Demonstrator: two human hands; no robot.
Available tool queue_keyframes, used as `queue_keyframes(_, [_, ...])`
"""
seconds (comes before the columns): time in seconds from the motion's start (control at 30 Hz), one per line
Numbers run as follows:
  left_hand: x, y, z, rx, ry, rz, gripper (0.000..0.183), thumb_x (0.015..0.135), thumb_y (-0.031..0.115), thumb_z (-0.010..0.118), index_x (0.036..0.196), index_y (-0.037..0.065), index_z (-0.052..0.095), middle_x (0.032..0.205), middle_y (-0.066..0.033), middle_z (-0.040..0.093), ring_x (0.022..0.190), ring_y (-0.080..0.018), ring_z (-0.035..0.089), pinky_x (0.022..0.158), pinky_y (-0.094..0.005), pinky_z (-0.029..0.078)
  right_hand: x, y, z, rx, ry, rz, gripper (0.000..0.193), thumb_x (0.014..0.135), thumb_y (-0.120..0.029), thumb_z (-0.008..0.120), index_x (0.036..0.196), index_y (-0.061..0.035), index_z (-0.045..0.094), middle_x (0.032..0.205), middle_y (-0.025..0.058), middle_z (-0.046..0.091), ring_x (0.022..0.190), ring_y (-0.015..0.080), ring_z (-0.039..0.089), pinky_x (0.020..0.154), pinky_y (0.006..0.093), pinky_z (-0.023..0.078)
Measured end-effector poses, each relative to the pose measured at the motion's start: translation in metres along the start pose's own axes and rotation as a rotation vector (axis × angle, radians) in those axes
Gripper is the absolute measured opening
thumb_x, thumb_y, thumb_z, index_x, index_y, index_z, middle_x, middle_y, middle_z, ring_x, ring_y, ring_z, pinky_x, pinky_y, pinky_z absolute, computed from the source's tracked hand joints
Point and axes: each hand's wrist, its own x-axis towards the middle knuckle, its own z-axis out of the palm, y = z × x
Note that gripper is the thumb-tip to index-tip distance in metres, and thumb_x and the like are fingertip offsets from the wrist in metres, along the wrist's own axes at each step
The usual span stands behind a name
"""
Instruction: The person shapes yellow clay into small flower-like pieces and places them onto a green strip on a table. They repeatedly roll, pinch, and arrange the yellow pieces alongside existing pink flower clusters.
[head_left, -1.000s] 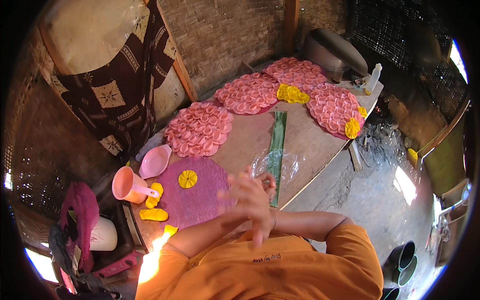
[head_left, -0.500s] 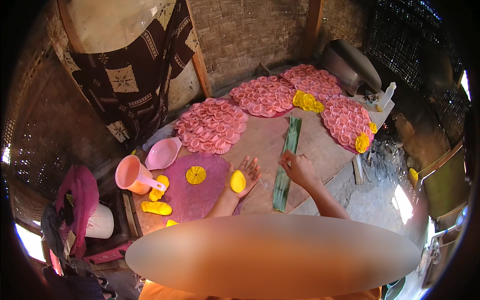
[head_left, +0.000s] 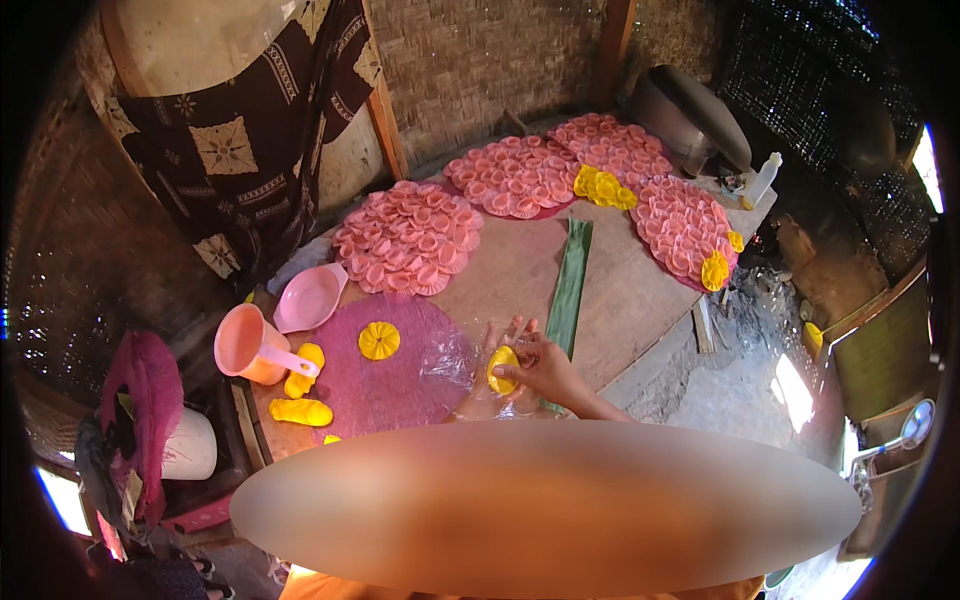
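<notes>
Yellow lump (head_left: 503, 369) sits on the open palm of the left hand (head_left: 484, 388) in the head view, and the thumb of the right hand (head_left: 546, 371) rests on it — the hands are together, but I cannot tell if the right one grips. Clear plastic (head_left: 447, 359) spreads just left of the hands. To do this well, I think, hold the palm flat, press softly all over and smooth the plastic — creases could mark the lump.

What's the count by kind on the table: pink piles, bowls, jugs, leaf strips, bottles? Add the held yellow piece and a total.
Pink piles: 4
Pink bowl: 1
Orange jug: 1
Leaf strip: 1
Bottle: 1
Held yellow piece: 1
Total: 9
</notes>
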Motion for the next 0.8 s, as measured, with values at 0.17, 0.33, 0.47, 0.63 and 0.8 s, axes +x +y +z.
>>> queue_keyframes(0.17, [-0.005, 0.006, -0.037, 0.018, 0.177, 0.128, 0.048, 0.103, 0.05, 0.037, 0.136, 0.016, 0.045, 0.138, -0.009, 0.052, 0.114, -0.0319, 0.058, 0.097, -0.0476, 0.05, -0.023, -0.017, -0.009, -0.125, 0.05, -0.054, 0.051, 0.076, -0.029, 0.083, 0.116, -0.0009, 0.068, 0.084, 0.0136, 0.065, 0.074, 0.0199, 0.062, 0.068, 0.0349, 0.049])
queue_keyframes(0.33, [-0.016, -0.013, -0.005, 1.774, 0.373, 0.032, 0.051, 0.101, 0.045, 0.044, 0.139, 0.011, 0.045, 0.14, -0.0132, 0.049, 0.122, -0.0338, 0.053, 0.103, -0.0434, 0.044, -0.014, -0.013, -0.052, 0.192, 0.172, -0.165, 0.036, 0.076, -0.028, 0.085, 0.094, -0.0014, 0.069, 0.078, 0.0073, 0.066, 0.073, 0.0116, 0.059, 0.067, 0.0297, 0.048])
queue_keyframes(0.47, [-0.044, -0.044, 0.041, 2.344, -0.308, 0.025, 0.057, 0.096, 0.041, 0.055, 0.136, 0.002, 0.049, 0.142, -0.0201, 0.048, 0.13, -0.036, 0.047, 0.108, -0.0417, 0.04, 0.025, 0.028, -0.098, -0.403, -0.028, 0.379, 0.041, 0.082, -0.038, 0.078, 0.098, -0.0014, 0.07, 0.081, 0.0097, 0.067, 0.074, 0.0114, 0.062, 0.065, 0.0306, 0.049])
queue_keyframes(0.63, [-0.066, -0.063, 0.056, 2.517, -0.369, 0.182, 0.065, 0.093, 0.046, 0.057, 0.129, -0.009, 0.053, 0.136, -0.0262, 0.052, 0.128, -0.0375, 0.05, 0.106, -0.0415, 0.041, 0.027, 0.082, -0.077, -0.531, 0.067, 0.053, 0.053, 0.082, -0.049, 0.072, 0.096, 0.0014, 0.065, 0.084, 0.0166, 0.068, 0.081, 0.029, 0.067, 0.073, 0.0413, 0.049])
queue_keyframes(0.8, [-0.069, -0.065, 0.048, 2.583, -0.392, 0.195, 0.066, 0.093, 0.048, 0.055, 0.128, -0.008, 0.054, 0.135, -0.0252, 0.053, 0.127, -0.0363, 0.051, 0.105, -0.0409, 0.042, 0.018, 0.103, -0.069, -0.865, 0.054, -0.233, 0.076, 0.077, -0.065, 0.067, 0.11, 0.0024, 0.055, 0.106, 0.0198, 0.06, 0.1, 0.0361, 0.059, 0.088, 0.0454, 0.042])
